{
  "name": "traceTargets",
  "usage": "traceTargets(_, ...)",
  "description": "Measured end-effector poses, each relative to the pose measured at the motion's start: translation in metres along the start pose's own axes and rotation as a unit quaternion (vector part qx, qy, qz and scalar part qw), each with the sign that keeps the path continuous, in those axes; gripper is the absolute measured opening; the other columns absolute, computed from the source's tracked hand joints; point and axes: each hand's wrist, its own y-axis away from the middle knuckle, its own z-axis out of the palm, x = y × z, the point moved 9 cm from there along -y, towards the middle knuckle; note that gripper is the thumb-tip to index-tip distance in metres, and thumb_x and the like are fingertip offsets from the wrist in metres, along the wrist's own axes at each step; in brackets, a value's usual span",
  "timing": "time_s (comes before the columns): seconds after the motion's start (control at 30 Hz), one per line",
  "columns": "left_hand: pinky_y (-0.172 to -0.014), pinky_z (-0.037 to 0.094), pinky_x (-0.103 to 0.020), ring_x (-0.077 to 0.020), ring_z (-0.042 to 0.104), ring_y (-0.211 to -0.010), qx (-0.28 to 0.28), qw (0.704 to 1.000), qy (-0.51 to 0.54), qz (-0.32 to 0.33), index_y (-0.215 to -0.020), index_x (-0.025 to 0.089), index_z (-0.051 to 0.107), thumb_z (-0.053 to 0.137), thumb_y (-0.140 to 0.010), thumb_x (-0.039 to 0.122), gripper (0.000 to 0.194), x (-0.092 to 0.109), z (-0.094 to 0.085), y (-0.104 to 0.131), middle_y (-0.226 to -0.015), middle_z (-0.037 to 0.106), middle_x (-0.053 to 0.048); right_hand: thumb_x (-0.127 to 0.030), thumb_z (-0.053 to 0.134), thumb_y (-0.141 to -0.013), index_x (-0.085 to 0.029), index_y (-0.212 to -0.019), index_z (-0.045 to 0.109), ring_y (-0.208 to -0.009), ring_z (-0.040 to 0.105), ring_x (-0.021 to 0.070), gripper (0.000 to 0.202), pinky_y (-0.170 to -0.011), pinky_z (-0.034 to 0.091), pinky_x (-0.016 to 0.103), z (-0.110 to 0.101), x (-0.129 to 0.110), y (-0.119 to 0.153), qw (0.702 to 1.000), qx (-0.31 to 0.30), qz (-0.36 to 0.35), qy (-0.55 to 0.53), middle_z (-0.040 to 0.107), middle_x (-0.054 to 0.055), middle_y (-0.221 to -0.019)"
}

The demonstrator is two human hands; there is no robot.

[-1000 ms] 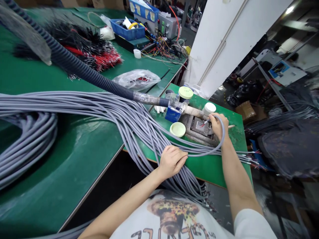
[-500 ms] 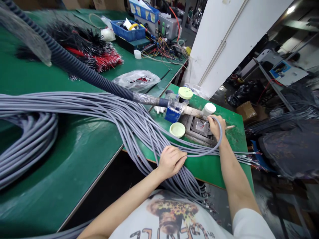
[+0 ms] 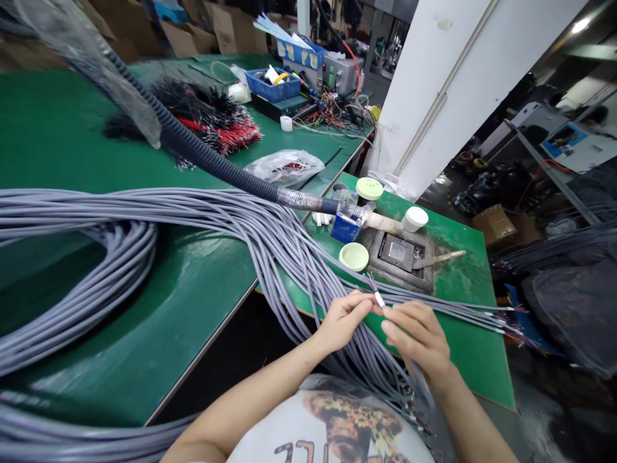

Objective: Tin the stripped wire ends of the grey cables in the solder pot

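Observation:
Directly in front of my body, my right hand [image 3: 418,335] grips a grey cable near its end. That end has a white sleeve [image 3: 380,299], and thin coloured wires [image 3: 371,281] stick out of it, pointing up and away. My left hand [image 3: 348,316] is closed, its thumb and fingertips pinching at the same cable end beside the sleeve. A large bundle of grey cables [image 3: 284,251] runs beneath both hands. Beyond them sits a square solder pot [image 3: 398,253] with a shiny surface, and a flat stick [image 3: 441,258] lies across its right edge.
A ribbed extraction hose [image 3: 216,166] crosses above the table to the pot. Around the pot stand a pale green lid [image 3: 353,256], a white-lidded jar [image 3: 415,218] and a blue box [image 3: 346,228]. A coiled cable loop [image 3: 120,276] lies left. Stripped cable ends [image 3: 515,321] overhang the right edge.
My right hand has come back from the solder pot toward my body, bringing the cable end to my left hand. The stick on the pot is now uncovered. The view has shifted slightly.

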Motion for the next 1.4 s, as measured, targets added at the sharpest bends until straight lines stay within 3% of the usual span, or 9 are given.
traceTargets(0.13,-0.076,0.05,-0.033,-0.0202,0.063,-0.079,-0.023,0.99,0.113,-0.082,-0.089,0.013,0.074,0.056,-0.086,0.049,0.041,-0.006,0.014,0.008,-0.082,0.071,-0.01,-0.021,0.059,-0.081,-0.04,-0.125,0.055,-0.109,0.062,0.0241,0.048,-0.09,0.052,0.049,0.018,-0.014,0.032,1.0,-0.028,0.006,-0.006,0.065,0.001,-0.121)
traceTargets(0.33,-0.07,0.047,-0.029,-0.0157,0.058,-0.072,-0.046,0.991,0.119,-0.047,-0.093,0.015,0.075,0.06,-0.086,0.042,0.031,0.001,0.018,0.016,-0.076,0.067,-0.007,-0.019,0.061,-0.08,-0.043,-0.129,0.05,-0.103,0.064,0.0255,0.056,-0.085,0.053,0.053,0.02,-0.014,0.054,0.997,0.037,0.059,-0.045,0.071,-0.001,-0.107)
traceTargets(0.53,-0.072,0.046,-0.03,-0.0162,0.057,-0.075,-0.053,0.994,0.094,-0.018,-0.083,0.015,0.075,0.06,-0.086,0.039,0.029,0.009,0.022,0.014,-0.08,0.069,-0.009,-0.024,0.053,-0.086,-0.038,-0.127,0.055,-0.099,0.064,0.0284,0.044,-0.076,0.056,0.056,0.02,-0.008,0.063,0.974,0.125,0.103,-0.157,0.07,0.005,-0.11)
traceTargets(0.8,-0.077,0.047,-0.033,-0.0177,0.058,-0.078,-0.047,0.996,0.082,0.008,-0.077,0.016,0.074,0.059,-0.087,0.037,0.028,0.011,0.025,0.009,-0.082,0.072,-0.009,-0.024,0.05,-0.086,-0.034,-0.121,0.06,-0.097,0.066,0.03,0.038,-0.079,0.055,0.057,0.023,0.008,0.079,0.949,0.17,0.155,-0.217,0.069,0.007,-0.111)
traceTargets(1.0,-0.081,0.044,-0.033,-0.0189,0.059,-0.081,-0.049,0.997,0.064,0.006,-0.077,0.016,0.074,0.057,-0.088,0.037,0.03,0.012,0.025,0.006,-0.072,0.071,-0.008,-0.028,0.05,-0.088,-0.033,-0.114,0.064,-0.093,0.067,0.0287,0.03,-0.082,0.054,0.055,0.039,0.028,0.101,0.9,0.212,0.238,-0.296,0.07,0.007,-0.108)
traceTargets(1.1,-0.081,0.043,-0.032,-0.0181,0.059,-0.079,-0.04,0.997,0.059,-0.009,-0.075,0.014,0.074,0.057,-0.088,0.038,0.032,0.014,0.026,0.005,-0.069,0.07,-0.007,-0.028,0.052,-0.089,-0.028,-0.111,0.065,-0.09,0.068,0.0237,0.026,-0.084,0.055,0.049,0.046,0.037,0.106,0.86,0.244,0.267,-0.36,0.069,0.008,-0.11)
traceTargets(1.23,-0.078,0.042,-0.03,-0.0171,0.057,-0.073,-0.024,0.997,0.065,-0.021,-0.07,0.013,0.073,0.058,-0.087,0.039,0.034,0.015,0.027,0.004,-0.062,0.068,-0.006,-0.032,0.053,-0.089,-0.029,-0.107,0.066,-0.09,0.067,0.0219,0.022,-0.08,0.056,0.046,0.054,0.041,0.103,0.811,0.261,0.286,-0.439,0.066,0.006,-0.116)
traceTargets(1.4,-0.077,0.041,-0.03,-0.0156,0.054,-0.068,-0.005,0.998,0.055,-0.022,-0.067,0.014,0.072,0.059,-0.087,0.038,0.034,0.013,0.027,0.004,-0.059,0.066,-0.006,-0.032,0.055,-0.089,-0.03,-0.107,0.066,-0.092,0.066,0.0222,0.022,-0.083,0.055,0.049,0.057,0.043,0.109,0.8,0.27,0.3,-0.444,0.067,0.006,-0.116)
